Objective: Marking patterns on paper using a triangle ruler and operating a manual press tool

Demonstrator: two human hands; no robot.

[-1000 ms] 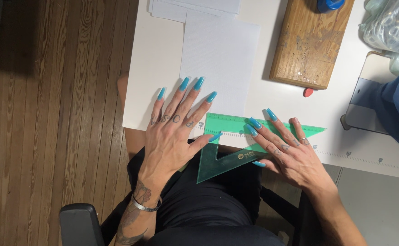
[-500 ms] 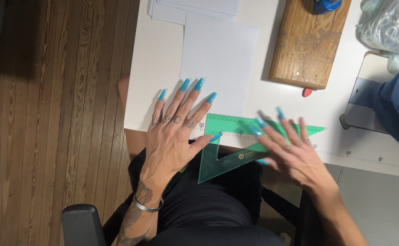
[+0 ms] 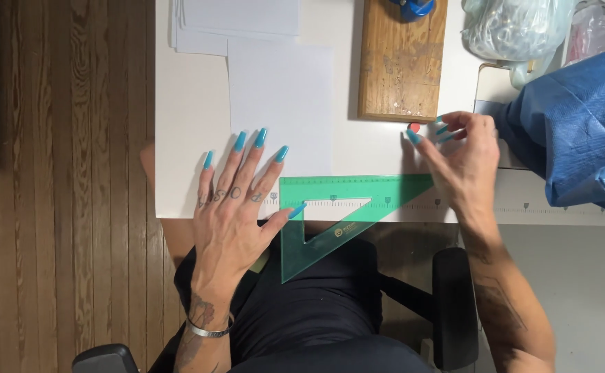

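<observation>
My left hand lies flat with fingers spread on the white table, its fingertips on the lower edge of a white paper sheet. Its thumb tip touches the left corner of a green transparent set square, which hangs partly over the table's front edge. My right hand is up at the right, off the set square. Its curled fingertips close in around a small red object at the lower right corner of a wooden board. It holds nothing that I can see.
A stack of white sheets lies at the back. A blue item sits on the board's far end. Blue fabric and a clear plastic bag fill the right side. Wooden floor lies to the left.
My right hand lifted off the set square and moved up and right to the red object by the board. My left hand and the set square stayed put.
</observation>
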